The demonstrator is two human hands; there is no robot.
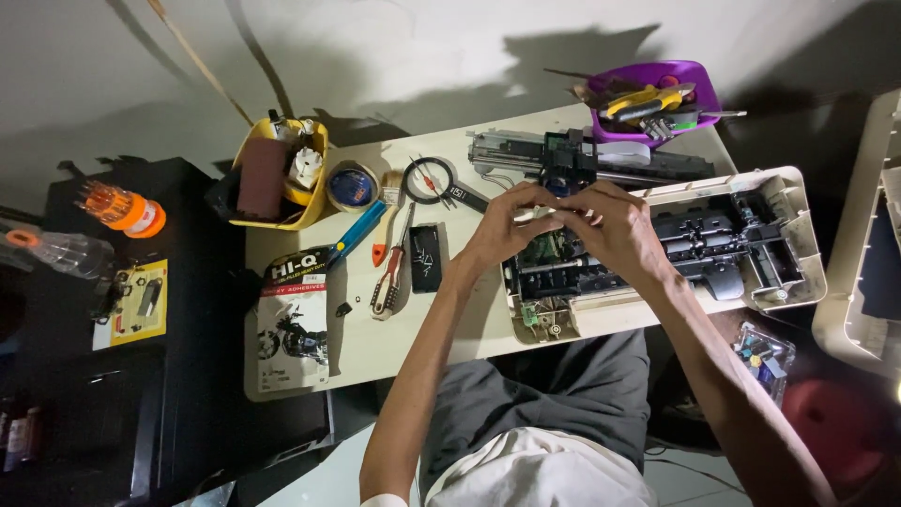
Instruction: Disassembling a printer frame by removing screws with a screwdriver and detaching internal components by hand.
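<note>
Both hands meet at the centre of the view, just above the open printer chassis (pixel 751 235), a cream plastic shell with its cover off, showing black rollers, gears and a small green circuit board at its near left corner. The left hand (pixel 502 230) and the right hand (pixel 615 230) are pressed close together, fingers (pixel 554 218) curled inward around something small and dark between them; what exactly they pinch is hidden by the knuckles, so I cannot tell whether either hand truly grips it or only touches it.

At 12 o'clock from the hands lies the printer carriage assembly (pixel 572 160), a long grey metal rail with a black block in its middle, resting on the table (pixel 375 347) right behind the fingertips. At 1 o'clock from the hands sits a purple tray (pixel 699 80) holding yellow-handled pliers and other tools.

At 9 o'clock from the hands lies a small black board (pixel 425 257), then red-handled pliers (pixel 387 286) and a blue-handled tool (pixel 357 233). At 10 o'clock are a black magnifier ring (pixel 430 180), a tape roll (pixel 352 186) and a yellow tub (pixel 282 174) filled with odds and ends. A printed adhesive packet (pixel 293 324) lies at 8 o'clock, near the table's front left corner.
</note>
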